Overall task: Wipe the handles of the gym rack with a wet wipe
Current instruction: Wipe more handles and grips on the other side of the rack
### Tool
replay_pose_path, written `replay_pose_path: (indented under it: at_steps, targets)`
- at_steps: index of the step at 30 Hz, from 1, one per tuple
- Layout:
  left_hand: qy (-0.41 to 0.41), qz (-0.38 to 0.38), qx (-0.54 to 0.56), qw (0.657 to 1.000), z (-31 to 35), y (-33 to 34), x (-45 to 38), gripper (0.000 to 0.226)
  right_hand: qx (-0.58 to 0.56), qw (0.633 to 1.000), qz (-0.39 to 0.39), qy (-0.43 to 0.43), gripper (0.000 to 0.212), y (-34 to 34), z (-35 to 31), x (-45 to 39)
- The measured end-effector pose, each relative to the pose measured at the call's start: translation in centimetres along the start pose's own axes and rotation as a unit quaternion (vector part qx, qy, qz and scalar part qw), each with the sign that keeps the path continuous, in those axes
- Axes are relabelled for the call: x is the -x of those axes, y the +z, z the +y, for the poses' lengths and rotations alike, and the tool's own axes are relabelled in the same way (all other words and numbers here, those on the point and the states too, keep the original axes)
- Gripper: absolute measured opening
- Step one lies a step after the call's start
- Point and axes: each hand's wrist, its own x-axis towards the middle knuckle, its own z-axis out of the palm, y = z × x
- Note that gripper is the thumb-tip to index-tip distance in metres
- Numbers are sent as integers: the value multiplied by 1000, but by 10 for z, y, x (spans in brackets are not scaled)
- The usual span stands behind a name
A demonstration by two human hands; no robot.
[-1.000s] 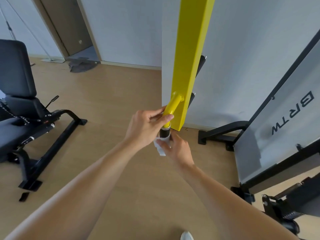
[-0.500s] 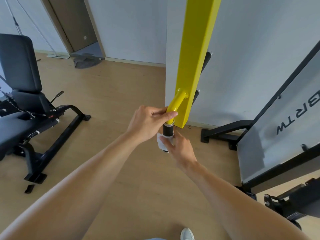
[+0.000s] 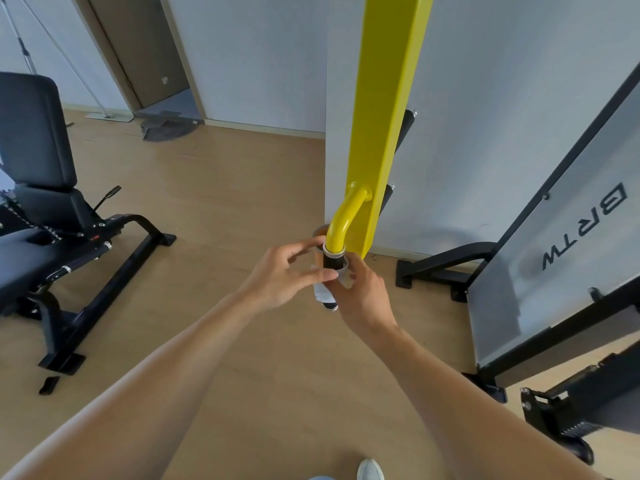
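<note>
A curved yellow handle [image 3: 344,220] comes off the yellow rack post [image 3: 388,109] and ends in a black grip [image 3: 331,263] pointing down. A white wet wipe [image 3: 322,291] is wrapped around the lower part of that grip. My right hand [image 3: 363,292] holds the wipe against the grip from the right side. To the left of the grip is my left hand [image 3: 287,271], fingers spread, its fingertips touching the grip and the wipe. The grip's bottom end [image 3: 330,307] shows below the wipe.
A black weight bench [image 3: 48,237] stands on the wooden floor at left. A black-framed grey panel [image 3: 568,244] leans at right, with its black foot [image 3: 446,265] near the post. A doorway [image 3: 138,50] is at the back. My shoe [image 3: 370,470] shows at the bottom.
My left hand has let go of the yellow handle above the grip and opened, dropping beside the black grip. The right hand stays on the wipe.
</note>
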Motion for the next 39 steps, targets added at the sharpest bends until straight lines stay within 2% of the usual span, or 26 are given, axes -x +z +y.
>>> replay_pose_path:
  at_steps: [2, 6, 9, 13, 17, 20, 22, 25, 28, 30, 33, 37, 39]
  targets:
    - [-6, 22, 17, 1000, -5, 5, 4, 84, -11, 1000, 17, 5, 25, 0, -3, 2]
    - [7, 74, 72, 995, 2, 9, 13, 53, -76, 996, 40, 25, 25, 2, -10, 6]
    - [14, 84, 86, 993, 9, 9, 16, 50, -94, 992, 80, 22, 25, 2, -12, 8]
    - [-2, 91, 80, 993, 11, 13, 21, 26, -107, 988, 108, 29, 28, -1, -13, 8]
    - [-13, 110, 75, 991, 5, 23, 23, 32, -112, 992, 50, 30, 17, -5, -12, 11]
    - [-1, 125, 48, 991, 6, 22, 24, 32, -116, 993, 18, 31, 22, -6, -8, 10]
    - [1, 131, 48, 990, 6, 21, 24, 34, -56, 998, 4, 16, 27, -4, -4, 3]
    - [-38, 163, 50, 985, 1, 21, 25, 32, 11, 999, -33, 12, 27, -2, -4, -7]
    - [-83, 226, 45, 969, -6, 27, 27, 17, -17, 1000, -17, 18, 24, -1, -13, -12]
    - [-85, 226, 58, 969, -7, 37, 32, 15, -45, 999, 16, 21, 24, 3, -20, -13]
    - [-56, 198, 86, 975, -7, 54, 39, 31, -81, 996, 44, 19, 29, 9, -21, -10]
    - [-24, 201, 50, 978, -6, 61, 35, 38, -112, 994, 2, 7, 40, 10, -7, -3]
    - [-13, 195, 49, 979, -6, 60, 32, 48, -137, 990, -16, 12, 35, 7, -2, -2]
